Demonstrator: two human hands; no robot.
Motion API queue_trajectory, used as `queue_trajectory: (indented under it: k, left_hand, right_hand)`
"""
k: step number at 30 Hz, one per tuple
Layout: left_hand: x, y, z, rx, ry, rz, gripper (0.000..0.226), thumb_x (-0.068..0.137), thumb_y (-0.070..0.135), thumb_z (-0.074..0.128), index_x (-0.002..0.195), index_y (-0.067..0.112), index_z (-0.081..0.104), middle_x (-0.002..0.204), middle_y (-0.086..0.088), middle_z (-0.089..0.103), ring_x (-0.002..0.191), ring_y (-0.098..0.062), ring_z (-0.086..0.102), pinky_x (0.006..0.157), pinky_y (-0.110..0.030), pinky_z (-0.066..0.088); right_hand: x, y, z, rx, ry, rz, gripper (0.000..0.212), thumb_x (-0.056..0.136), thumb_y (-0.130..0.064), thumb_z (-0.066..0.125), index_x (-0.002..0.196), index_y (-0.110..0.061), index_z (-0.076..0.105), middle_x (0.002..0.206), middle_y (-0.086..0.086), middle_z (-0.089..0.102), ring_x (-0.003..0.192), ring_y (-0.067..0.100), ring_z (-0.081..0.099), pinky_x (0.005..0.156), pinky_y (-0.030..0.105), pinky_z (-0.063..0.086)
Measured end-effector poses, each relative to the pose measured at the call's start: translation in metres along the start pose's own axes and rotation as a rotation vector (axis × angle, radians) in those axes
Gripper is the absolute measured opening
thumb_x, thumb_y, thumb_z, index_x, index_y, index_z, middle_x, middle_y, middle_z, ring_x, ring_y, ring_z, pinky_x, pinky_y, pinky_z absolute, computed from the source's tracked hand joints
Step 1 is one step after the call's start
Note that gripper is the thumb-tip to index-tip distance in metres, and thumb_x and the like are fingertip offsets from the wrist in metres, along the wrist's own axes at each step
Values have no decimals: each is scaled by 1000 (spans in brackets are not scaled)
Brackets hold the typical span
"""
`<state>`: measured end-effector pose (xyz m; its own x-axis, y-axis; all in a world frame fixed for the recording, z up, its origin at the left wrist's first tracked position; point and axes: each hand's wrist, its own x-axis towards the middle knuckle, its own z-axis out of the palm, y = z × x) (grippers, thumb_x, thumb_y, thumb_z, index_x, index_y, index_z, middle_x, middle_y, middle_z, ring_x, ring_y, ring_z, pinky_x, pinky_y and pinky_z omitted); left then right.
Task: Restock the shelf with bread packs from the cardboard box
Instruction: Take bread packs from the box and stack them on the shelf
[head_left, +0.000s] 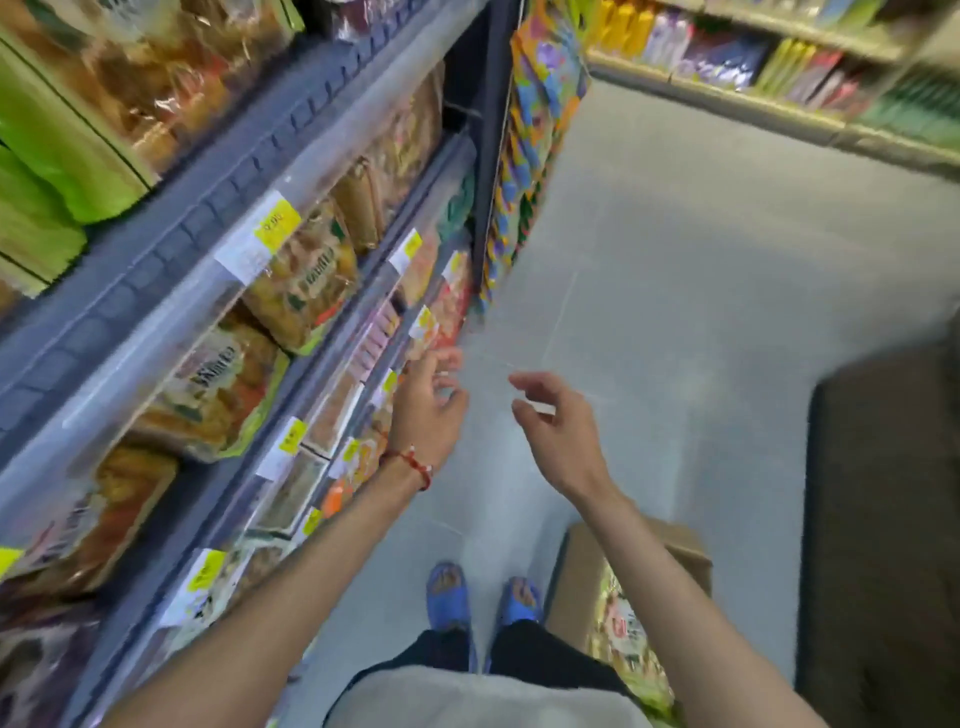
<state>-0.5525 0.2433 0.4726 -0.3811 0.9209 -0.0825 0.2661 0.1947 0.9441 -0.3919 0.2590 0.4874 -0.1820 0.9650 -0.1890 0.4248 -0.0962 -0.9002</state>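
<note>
Bread packs (304, 280) in clear wrappers with green print lie in a row on the grey shelf (171, 244) at my left. The cardboard box (582, 566) stands on the floor by my right foot, and more bread packs (626, 634) show inside it. My left hand (428, 410), with a red cord on its wrist, hovers close to the lower shelf edge, fingers loosely spread and holding nothing. My right hand (558, 426) hangs in the air beside it over the floor, fingers relaxed and empty. The picture is motion-blurred.
Lower shelves (332, 431) carry other packaged goods behind yellow price tags. Colourful packets (530, 140) hang at the shelf end. Another shelf unit (779, 67) runs across the far aisle. A dark brown object (883, 519) stands at right. Grey floor (675, 270) lies ahead.
</note>
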Motion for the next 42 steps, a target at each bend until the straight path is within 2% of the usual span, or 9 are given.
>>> queue_trajectory:
  k: [4, 7, 11, 14, 21, 26, 32, 35, 42]
  left_hand:
    - [-46, -19, 50, 47, -176, -52, 34, 84, -5, 56, 117, 4, 59, 114, -6, 64, 88, -12, 60, 76, -5, 46]
    - [-87, -27, 86, 80, -282, -63, 33, 85, -8, 57, 115, 6, 61, 105, 1, 63, 83, -4, 60, 80, -14, 49]
    - [-157, -29, 134, 108, -379, -58, 31, 86, -8, 57, 114, 4, 62, 99, 0, 65, 81, -6, 61, 73, -2, 45]
    - [-220, -27, 168, 118, -441, -67, 32, 88, -6, 57, 115, 9, 62, 100, 1, 65, 85, -10, 60, 77, -6, 47]
    - [-350, -12, 224, 143, -490, -123, 30, 92, 2, 56, 117, 17, 62, 106, 5, 67, 89, -4, 60, 77, -12, 48]
    - [-370, -8, 242, 164, -476, -148, 27, 93, 5, 59, 116, 19, 62, 106, 6, 67, 94, -9, 61, 81, -12, 45]
    - [-353, -11, 272, 212, -485, -247, 29, 95, 6, 58, 123, 12, 61, 112, 2, 66, 106, -16, 63, 95, -24, 47]
    - [-340, -13, 288, 214, -502, -246, 28, 95, 8, 58, 122, 13, 62, 107, 5, 65, 102, -12, 62, 93, -21, 48]
    - [-331, -22, 329, 229, -349, -379, 25, 97, 11, 55, 121, 12, 62, 114, 0, 65, 106, -16, 61, 99, -31, 49]
  right_hand:
    - [-62, 50, -38, -5, 91, 126, 26, 96, -6, 63, 115, -23, 69, 119, -4, 71, 112, 14, 65, 93, 35, 54]
    - [-111, 91, -67, 1, 139, 193, 25, 98, -9, 62, 119, -22, 68, 120, -6, 70, 114, 14, 64, 92, 32, 52]
    - [-185, 146, -110, 26, 199, 253, 26, 98, -6, 61, 121, -16, 70, 117, -3, 72, 107, 10, 64, 84, 10, 49]
    - [-247, 187, -144, 48, 252, 271, 24, 97, -8, 62, 114, -21, 72, 111, -10, 73, 103, 4, 66, 88, 22, 53]
    - [-347, 249, -214, 107, 254, 365, 20, 98, -14, 63, 115, -24, 69, 113, -4, 72, 103, 14, 69, 80, 23, 59]
    - [-353, 268, -250, 76, 180, 408, 24, 100, -13, 60, 122, -19, 69, 119, -3, 72, 110, 14, 68, 98, 43, 58]
    - [-328, 273, -279, 6, 127, 395, 29, 103, -12, 55, 130, -14, 65, 122, -2, 69, 107, 7, 62, 80, 11, 46]
    - [-308, 283, -287, -15, 66, 375, 28, 104, -14, 55, 130, -16, 64, 121, -4, 67, 103, -1, 60, 78, 9, 45]
    - [-252, 316, -320, -15, -73, 358, 28, 104, -15, 57, 130, -16, 65, 123, -2, 68, 110, 8, 63, 84, 16, 51]
